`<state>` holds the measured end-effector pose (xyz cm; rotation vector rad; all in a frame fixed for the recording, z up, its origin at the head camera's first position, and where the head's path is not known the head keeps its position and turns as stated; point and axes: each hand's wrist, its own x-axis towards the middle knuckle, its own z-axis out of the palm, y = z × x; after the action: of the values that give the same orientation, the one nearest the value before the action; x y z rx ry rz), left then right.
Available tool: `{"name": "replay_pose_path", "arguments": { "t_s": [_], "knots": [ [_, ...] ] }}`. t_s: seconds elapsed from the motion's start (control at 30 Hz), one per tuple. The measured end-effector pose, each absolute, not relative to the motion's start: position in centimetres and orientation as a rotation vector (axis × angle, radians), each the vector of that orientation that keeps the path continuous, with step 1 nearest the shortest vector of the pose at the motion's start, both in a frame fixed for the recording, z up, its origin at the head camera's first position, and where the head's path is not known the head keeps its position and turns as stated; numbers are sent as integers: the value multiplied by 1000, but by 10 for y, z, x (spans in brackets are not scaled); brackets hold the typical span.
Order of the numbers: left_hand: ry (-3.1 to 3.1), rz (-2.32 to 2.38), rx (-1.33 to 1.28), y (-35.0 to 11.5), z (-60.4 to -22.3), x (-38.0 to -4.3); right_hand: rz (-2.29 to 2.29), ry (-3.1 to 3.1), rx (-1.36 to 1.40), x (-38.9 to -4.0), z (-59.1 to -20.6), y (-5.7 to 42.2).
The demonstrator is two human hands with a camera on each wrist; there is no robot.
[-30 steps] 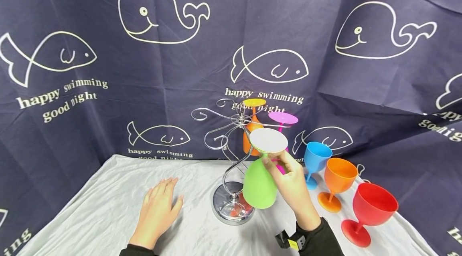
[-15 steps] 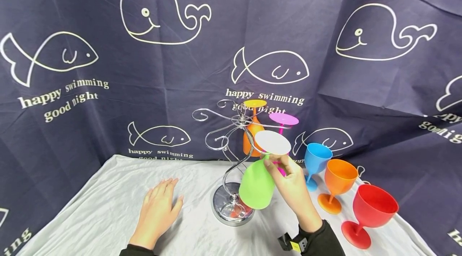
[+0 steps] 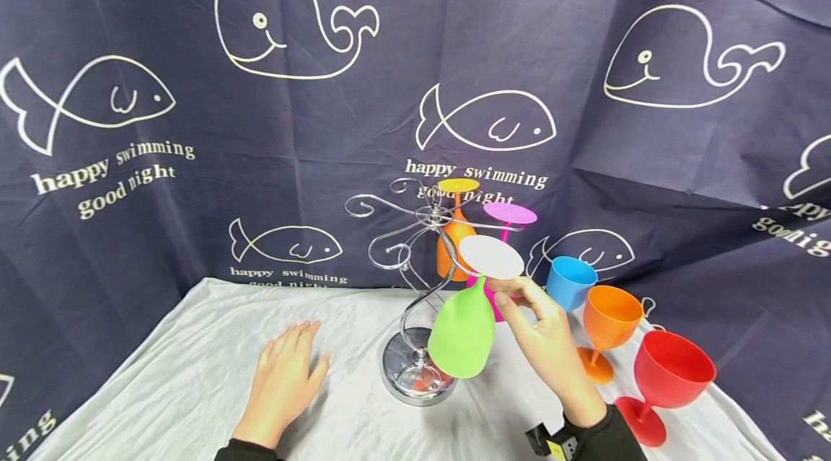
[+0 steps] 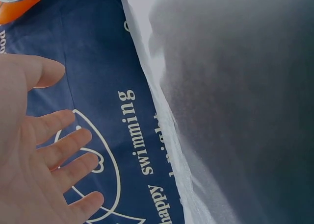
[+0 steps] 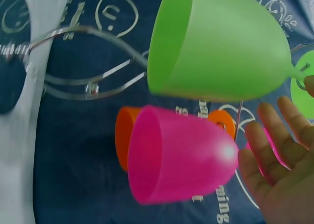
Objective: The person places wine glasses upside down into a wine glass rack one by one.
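A green goblet (image 3: pixel 462 335) hangs upside down, slightly tilted, from a front arm of the chrome goblet rack (image 3: pixel 422 302). Its foot (image 3: pixel 491 257) lies on top of the curled wire. My right hand (image 3: pixel 544 335) is just right of the stem, fingers loosely extended. In the right wrist view the thumb tip is close by the stem; whether it touches I cannot tell. Behind hang a pink goblet (image 5: pixel 184 155) and an orange goblet (image 3: pixel 454 248), also inverted. My left hand (image 3: pixel 283 382) rests on the white cloth with relaxed fingers, holding nothing.
Upright on the right stand a blue goblet (image 3: pixel 571 284), an orange goblet (image 3: pixel 612 320) and a red goblet (image 3: pixel 671 371). A white cloth (image 3: pixel 175 382) covers the table. A dark curtain (image 3: pixel 292 143) with fish drawings hangs behind. The rack's left arms (image 3: pixel 363 205) carry no goblets.
The green goblet's foot shifted slightly right and its bowl slightly left, tilting it. My right hand let go of the stem and drew back right, partly covering the blue goblet. My left hand stayed still.
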<state>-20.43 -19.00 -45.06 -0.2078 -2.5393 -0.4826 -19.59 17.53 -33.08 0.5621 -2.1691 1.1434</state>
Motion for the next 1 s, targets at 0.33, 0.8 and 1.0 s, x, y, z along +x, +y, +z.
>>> {"name": "replay_pose_path", "arguments": {
  "t_s": [0.33,0.8,1.0],
  "knots": [
    [-2546,-484,-204,-189,-451,-205,768,-2215,490,-183,-335,211],
    [-2545,-482,-203,-190,-450,-205,417,-2431,43,-170,-343,265],
    [-2566,-479,-199,-191,-450,-203,337,-2489,-54,-167,-351,290]
  ]
}}
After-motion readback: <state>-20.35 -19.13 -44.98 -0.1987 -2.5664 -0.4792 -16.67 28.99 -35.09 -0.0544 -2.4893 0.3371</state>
